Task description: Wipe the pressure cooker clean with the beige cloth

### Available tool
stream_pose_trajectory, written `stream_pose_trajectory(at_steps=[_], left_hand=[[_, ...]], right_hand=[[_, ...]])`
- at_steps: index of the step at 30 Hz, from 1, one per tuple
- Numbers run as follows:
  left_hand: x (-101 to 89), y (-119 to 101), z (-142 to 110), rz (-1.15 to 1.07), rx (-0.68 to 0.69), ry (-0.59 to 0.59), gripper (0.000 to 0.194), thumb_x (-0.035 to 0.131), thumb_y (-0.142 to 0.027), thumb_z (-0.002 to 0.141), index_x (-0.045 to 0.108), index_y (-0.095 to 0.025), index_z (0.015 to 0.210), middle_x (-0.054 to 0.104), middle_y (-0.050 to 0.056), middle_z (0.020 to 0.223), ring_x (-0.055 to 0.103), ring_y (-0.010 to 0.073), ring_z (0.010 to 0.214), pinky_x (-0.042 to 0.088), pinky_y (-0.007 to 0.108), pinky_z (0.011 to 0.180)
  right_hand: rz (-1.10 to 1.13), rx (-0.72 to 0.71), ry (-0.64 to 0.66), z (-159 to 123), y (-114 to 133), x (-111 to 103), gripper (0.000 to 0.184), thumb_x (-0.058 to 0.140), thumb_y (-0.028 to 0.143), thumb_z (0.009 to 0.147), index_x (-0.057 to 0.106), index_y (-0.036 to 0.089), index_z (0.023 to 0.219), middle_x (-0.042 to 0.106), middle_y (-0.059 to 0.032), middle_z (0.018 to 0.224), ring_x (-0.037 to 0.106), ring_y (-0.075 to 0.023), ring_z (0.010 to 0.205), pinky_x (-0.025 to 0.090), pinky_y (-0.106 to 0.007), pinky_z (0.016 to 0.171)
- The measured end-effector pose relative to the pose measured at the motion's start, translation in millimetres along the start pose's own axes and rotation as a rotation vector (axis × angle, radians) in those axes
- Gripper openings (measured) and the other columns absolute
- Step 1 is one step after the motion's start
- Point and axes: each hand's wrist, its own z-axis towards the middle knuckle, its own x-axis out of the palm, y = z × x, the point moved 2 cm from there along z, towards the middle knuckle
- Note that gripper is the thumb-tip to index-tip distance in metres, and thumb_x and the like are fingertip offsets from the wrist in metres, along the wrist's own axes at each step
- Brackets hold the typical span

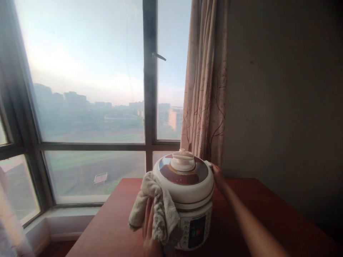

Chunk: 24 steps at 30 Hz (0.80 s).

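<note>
A white electric pressure cooker (pixel 184 200) stands on the reddish-brown table, its lid on. The lid has a shiny dark-red and silver top with a cream knob, and a control panel (pixel 197 232) shows on the front. At the cooker's left side, my left hand (pixel 149 223) is closed on a greyish-beige cloth (pixel 163 210), which drapes over the fingers and against the cooker. My right hand (pixel 218 177) reaches around to the far right and is closed on the small side handle (pixel 208 164) near the lid's rim. Its fingertips are partly hidden.
The table (pixel 107 228) extends to both sides of the cooker. Behind it are a large window (pixel 88 107) with dark frames and a patterned beige curtain (pixel 203 85). A plain dark wall (pixel 281 100) rises on the right, and a low sill (pixel 72 214) runs at the left.
</note>
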Motion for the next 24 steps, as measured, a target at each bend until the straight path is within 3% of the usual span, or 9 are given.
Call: stream_pose_trajectory(at_steps=[3, 4, 6, 9, 11, 14, 17, 20, 24], left_hand=[[0.5, -17.1, 35.3, 0.121, 0.323, 0.045, 0.065, 0.068, -0.034, 0.074, 0.057, -0.030, 0.137, 0.049, 0.010, 0.152, 0.033, 0.0370, 0.146, 0.030, 0.056, 0.118], [-1.1, -24.2, 49.3, 0.210, 0.443, 0.061, 0.069, 0.065, -0.030, 0.076, 0.050, -0.025, 0.143, 0.044, 0.013, 0.155, 0.031, 0.0368, 0.147, 0.028, 0.057, 0.118], [-7.4, -35.9, 79.7, 0.360, 0.512, 0.051, 0.064, 0.061, -0.028, 0.078, 0.051, -0.020, 0.140, 0.053, 0.016, 0.146, 0.038, 0.0377, 0.142, 0.032, 0.056, 0.115], [-15.6, -43.9, 125.9, 0.528, 0.259, 0.163, 0.036, 0.050, -0.034, 0.084, 0.065, -0.019, 0.112, 0.070, 0.015, 0.115, 0.061, 0.0367, 0.116, 0.047, 0.047, 0.098], [-17.0, -44.1, 152.3, 0.579, 0.088, 0.257, 0.035, 0.043, -0.039, 0.089, 0.066, -0.019, 0.105, 0.073, 0.014, 0.108, 0.066, 0.0351, 0.109, 0.049, 0.040, 0.089], [-12.7, -40.4, 181.6, 0.569, -0.001, 0.356, 0.041, 0.038, -0.043, 0.091, 0.066, -0.018, 0.107, 0.074, 0.015, 0.111, 0.068, 0.0333, 0.108, 0.049, 0.034, 0.084], [-8.3, -39.5, 193.8, 0.619, -0.009, 0.377, 0.043, 0.036, -0.043, 0.091, 0.068, -0.017, 0.103, 0.075, 0.016, 0.108, 0.069, 0.0345, 0.102, 0.049, 0.035, 0.079], [-6.8, -48.2, 187.1, 0.647, 0.002, 0.361, 0.040, 0.037, -0.040, 0.091, 0.070, -0.019, 0.100, 0.076, 0.015, 0.102, 0.070, 0.0348, 0.098, 0.049, 0.036, 0.077], [0.0, -68.4, 157.4, 0.517, 0.309, 0.352, 0.038, 0.044, -0.027, 0.086, 0.070, -0.022, 0.114, 0.070, 0.010, 0.124, 0.062, 0.0305, 0.118, 0.046, 0.037, 0.096]], right_hand=[[0.012, 0.002, 0.012, -0.6, 0.7, 0.4, 0.047, 0.054, 0.061, 0.074, 0.079, 0.024, 0.086, 0.078, -0.0067, 0.098, 0.067, -0.0299, 0.102, 0.049, -0.038, 0.091], [0.017, 0.002, 0.016, -0.8, 0.8, 0.6, 0.046, 0.054, 0.061, 0.074, 0.079, 0.024, 0.087, 0.078, -0.0065, 0.097, 0.067, -0.0297, 0.100, 0.050, -0.038, 0.089], [0.027, 0.003, 0.024, -1.1, 0.5, 1.1, 0.046, 0.055, 0.060, 0.074, 0.079, 0.023, 0.087, 0.078, -0.0062, 0.095, 0.067, -0.0294, 0.097, 0.050, -0.038, 0.088], [0.042, 0.005, 0.024, -1.7, -0.4, 1.8, 0.047, 0.055, 0.061, 0.075, 0.078, 0.022, 0.086, 0.078, -0.0059, 0.094, 0.067, -0.0292, 0.096, 0.049, -0.039, 0.088], [0.049, 0.005, 0.015, -2.2, -1.0, 2.2, 0.047, 0.054, 0.061, 0.075, 0.078, 0.022, 0.085, 0.078, -0.0059, 0.094, 0.067, -0.0291, 0.097, 0.049, -0.039, 0.088], [0.052, 0.001, -0.005, -2.4, -1.5, 2.4, 0.047, 0.053, 0.061, 0.076, 0.078, 0.022, 0.084, 0.078, -0.0067, 0.094, 0.067, -0.0293, 0.096, 0.049, -0.039, 0.087], [0.046, -0.005, -0.021, -1.0, -1.5, 1.9, 0.048, 0.055, 0.063, 0.074, 0.079, 0.022, 0.084, 0.078, -0.0077, 0.093, 0.067, -0.0306, 0.097, 0.050, -0.039, 0.087], [0.036, -0.006, -0.029, 1.4, -1.7, 1.1, 0.050, 0.057, 0.064, 0.071, 0.079, 0.021, 0.084, 0.078, -0.0079, 0.092, 0.067, -0.0314, 0.097, 0.050, -0.040, 0.086], [0.026, 0.001, -0.036, 3.0, -2.8, -0.1, 0.051, 0.058, 0.065, 0.069, 0.078, 0.022, 0.085, 0.079, -0.0071, 0.094, 0.067, -0.0310, 0.098, 0.050, -0.039, 0.086]])
